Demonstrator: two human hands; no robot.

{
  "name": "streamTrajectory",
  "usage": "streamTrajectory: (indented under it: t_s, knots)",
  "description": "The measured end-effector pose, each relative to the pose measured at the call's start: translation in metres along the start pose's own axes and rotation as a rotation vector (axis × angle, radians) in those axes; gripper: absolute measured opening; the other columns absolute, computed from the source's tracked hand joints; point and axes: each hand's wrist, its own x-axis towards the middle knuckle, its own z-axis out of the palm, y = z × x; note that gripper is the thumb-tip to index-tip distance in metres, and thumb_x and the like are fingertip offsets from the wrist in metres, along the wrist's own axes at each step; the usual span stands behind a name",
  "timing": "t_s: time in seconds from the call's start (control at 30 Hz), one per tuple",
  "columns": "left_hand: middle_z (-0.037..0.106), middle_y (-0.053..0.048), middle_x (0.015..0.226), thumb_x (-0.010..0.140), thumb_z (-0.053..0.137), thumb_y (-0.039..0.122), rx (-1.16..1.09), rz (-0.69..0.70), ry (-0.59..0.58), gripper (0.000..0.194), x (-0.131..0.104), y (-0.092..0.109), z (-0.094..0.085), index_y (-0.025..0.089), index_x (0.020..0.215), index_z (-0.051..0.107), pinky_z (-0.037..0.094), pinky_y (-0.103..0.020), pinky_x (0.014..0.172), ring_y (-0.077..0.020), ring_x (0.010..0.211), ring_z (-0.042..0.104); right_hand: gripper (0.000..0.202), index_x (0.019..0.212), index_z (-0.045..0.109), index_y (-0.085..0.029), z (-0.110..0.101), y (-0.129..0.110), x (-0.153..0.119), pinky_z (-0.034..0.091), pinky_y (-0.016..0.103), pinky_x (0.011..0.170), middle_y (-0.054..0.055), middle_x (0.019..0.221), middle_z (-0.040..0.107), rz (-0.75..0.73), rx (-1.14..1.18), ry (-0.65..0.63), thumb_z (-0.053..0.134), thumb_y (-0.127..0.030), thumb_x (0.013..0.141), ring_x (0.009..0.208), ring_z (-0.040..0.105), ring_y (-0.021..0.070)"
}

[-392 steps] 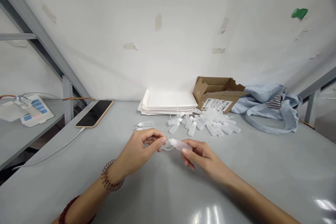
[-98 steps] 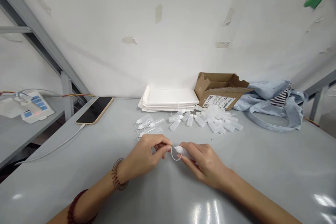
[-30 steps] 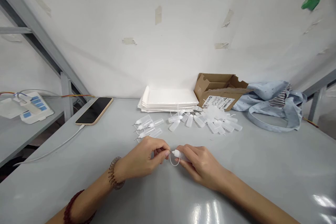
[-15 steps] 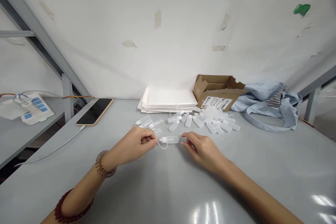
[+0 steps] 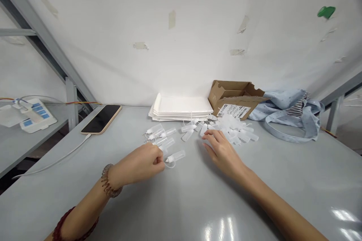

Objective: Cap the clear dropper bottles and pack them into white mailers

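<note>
My left hand [image 5: 143,163] is closed at the left of a small clear squeeze bottle [image 5: 177,156] with a white nozzle and a thin loop strap. Its pinched fingertips are at the nozzle end, and the bottle points out to the right. Beyond that hand several more squeeze bottles [image 5: 169,132] lie in a loose group. My right hand [image 5: 219,150] holds nothing visible; its fingers are apart and curved beside a pile of squeeze bottles [image 5: 233,126]. Its fingertips are near one bottle at the pile's left side, and whether they touch it I cannot tell.
White padded envelopes [image 5: 183,107] are stacked against the wall. Beside them stands an open cardboard box [image 5: 240,99], then a light blue cloth bag [image 5: 288,115]. A phone [image 5: 102,119] with a charging cable lies at the left edge. Metal frame posts [image 5: 71,103] flank the grey table [image 5: 175,207].
My left hand has moved slightly left and toward me with the bottle. My right hand has left the bottle's end and shifted up and right to the pile.
</note>
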Motion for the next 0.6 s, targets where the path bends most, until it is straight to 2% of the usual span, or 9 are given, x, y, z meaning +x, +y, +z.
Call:
streamTrajectory:
  t_s: [0.1, 0.3, 0.43, 0.6]
  knots:
    - [0.025, 0.004, 0.044, 0.062, 0.045, 0.012, 0.022, 0.001, -0.011, 0.031, -0.002, -0.001, 0.001, 0.019, 0.046, 0.019, 0.016, -0.027, 0.045, -0.0101, 0.041, 0.026, 0.02, 0.102, 0.055, -0.015, 0.002, 0.002, 0.0, 0.05, 0.042, 0.078, 0.015, 0.108, 0.055, 0.004, -0.005, -0.022, 0.041, -0.012, 0.088, 0.098, 0.052, 0.0259]
    - [0.028, 0.004, 0.043, 0.059, 0.048, 0.012, 0.01, -0.021, 0.005, 0.028, -0.002, -0.003, 0.002, 0.019, 0.042, 0.027, 0.015, -0.027, 0.049, -0.0112, 0.042, 0.027, 0.024, 0.106, 0.056, -0.013, 0.007, 0.007, -0.001, 0.049, 0.045, 0.08, 0.017, 0.114, 0.055, 0.036, -0.048, -0.041, 0.039, -0.012, 0.089, 0.102, 0.051, 0.0284]
    - [0.025, 0.004, 0.044, 0.06, 0.047, 0.013, 0.051, -0.059, 0.013, 0.029, -0.001, -0.005, 0.003, 0.019, 0.043, 0.024, 0.014, -0.028, 0.05, -0.0111, 0.042, 0.026, 0.025, 0.108, 0.056, -0.011, 0.01, 0.01, 0.0, 0.049, 0.046, 0.081, 0.018, 0.114, 0.055, 0.058, -0.061, -0.052, 0.039, -0.011, 0.09, 0.101, 0.052, 0.0286]
    - [0.024, 0.003, 0.049, 0.06, 0.044, 0.014, 0.179, -0.109, -0.045, 0.029, -0.002, -0.003, -0.001, 0.019, 0.049, 0.018, 0.014, -0.028, 0.049, -0.0117, 0.047, 0.021, 0.026, 0.11, 0.055, -0.01, 0.011, 0.011, 0.001, 0.05, 0.045, 0.08, 0.018, 0.113, 0.055, 0.067, -0.069, -0.02, 0.039, -0.013, 0.09, 0.099, 0.052, 0.0282]
